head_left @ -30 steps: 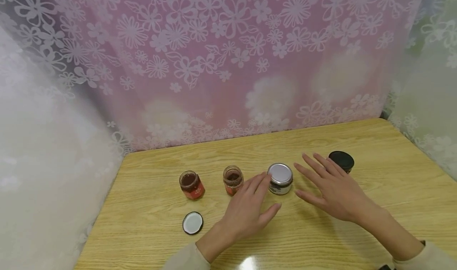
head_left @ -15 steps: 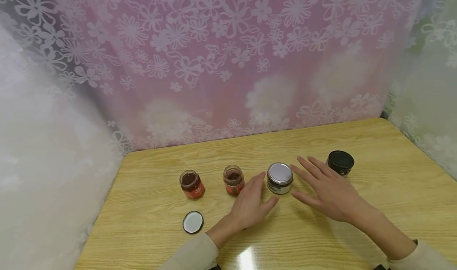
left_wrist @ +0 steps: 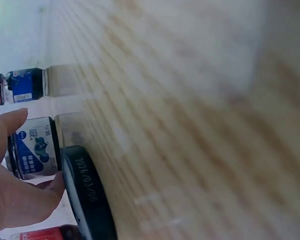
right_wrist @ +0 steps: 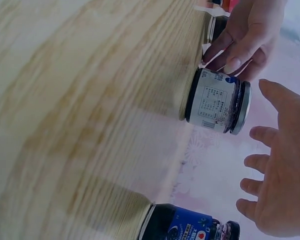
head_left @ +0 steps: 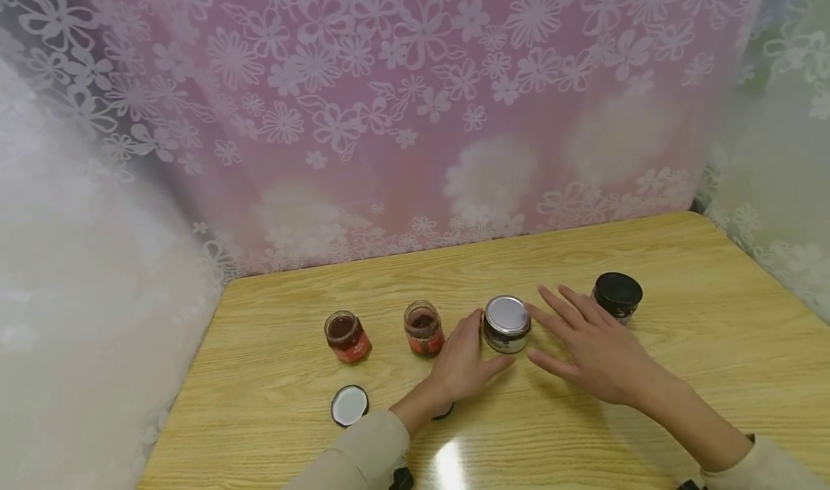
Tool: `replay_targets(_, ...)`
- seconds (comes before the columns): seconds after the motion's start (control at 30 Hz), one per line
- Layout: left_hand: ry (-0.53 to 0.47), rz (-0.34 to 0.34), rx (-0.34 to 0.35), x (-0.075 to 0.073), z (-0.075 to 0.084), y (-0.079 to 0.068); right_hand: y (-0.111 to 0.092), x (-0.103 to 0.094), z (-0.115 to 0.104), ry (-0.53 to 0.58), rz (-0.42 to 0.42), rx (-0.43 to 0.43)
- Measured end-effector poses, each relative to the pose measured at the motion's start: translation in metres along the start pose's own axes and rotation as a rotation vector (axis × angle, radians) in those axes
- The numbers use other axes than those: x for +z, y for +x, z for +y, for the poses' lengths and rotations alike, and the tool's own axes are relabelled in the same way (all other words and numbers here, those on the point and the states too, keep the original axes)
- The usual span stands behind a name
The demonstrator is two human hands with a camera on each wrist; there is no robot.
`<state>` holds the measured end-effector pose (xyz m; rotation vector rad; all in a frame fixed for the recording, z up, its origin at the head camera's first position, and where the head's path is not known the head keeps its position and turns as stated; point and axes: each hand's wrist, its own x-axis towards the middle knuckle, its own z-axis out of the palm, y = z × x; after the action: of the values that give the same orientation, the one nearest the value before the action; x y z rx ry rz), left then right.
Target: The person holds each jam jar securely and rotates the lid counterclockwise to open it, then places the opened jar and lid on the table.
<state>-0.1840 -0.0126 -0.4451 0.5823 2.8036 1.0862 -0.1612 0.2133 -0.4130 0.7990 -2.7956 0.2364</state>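
Note:
A squat jam jar with a silver lid (head_left: 508, 315) and a blueberry label (left_wrist: 36, 147) stands upright mid-table. My left hand (head_left: 464, 364) is at its left side, fingers slightly bent and thumb extended along the front; whether it touches the glass is hard to tell. My right hand (head_left: 599, 349) hovers right of the jar, fingers spread, holding nothing. A dark-lidded jar (head_left: 617, 297) with a blue label (right_wrist: 187, 225) stands beyond that hand. Left of my left hand is an uncapped red-label jar (head_left: 424, 329), with dark contents low inside.
Another uncapped red-label jar (head_left: 347, 337) stands farther left, fuller. An upturned lid (head_left: 350, 406) lies in front of it. A second lid (left_wrist: 87, 195) is on the wooden table (head_left: 272, 432), mostly hidden behind my left wrist in the head view. A floral curtain (head_left: 389, 151) hangs behind.
My left hand has moved right, off the silver lid's edge and down beside the jar, uncovering the nearby red-label jar. My right hand has shifted slightly left. The jars stay put.

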Motion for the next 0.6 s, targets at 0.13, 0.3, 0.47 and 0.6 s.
replay_targets(0.13, -0.074, 0.026, -0.016, 0.004, -0.002, 0.008, -0.001, 0.001, 0.001, -0.026, 0.007, -0.018)
replay_targets(0.3, -0.156, 0.05, -0.043, 0.008, -0.004, 0.015, -0.002, 0.002, 0.001, -0.05, 0.027, -0.046)
replay_targets(0.47, -0.214, 0.039, -0.058, 0.008, -0.005, 0.021, -0.003, 0.003, 0.002, -0.059, 0.043, -0.062)
replay_targets(0.6, -0.291, 0.014, -0.097, 0.008, -0.005, 0.025, -0.004, 0.003, 0.002, -0.052, 0.035, -0.061)
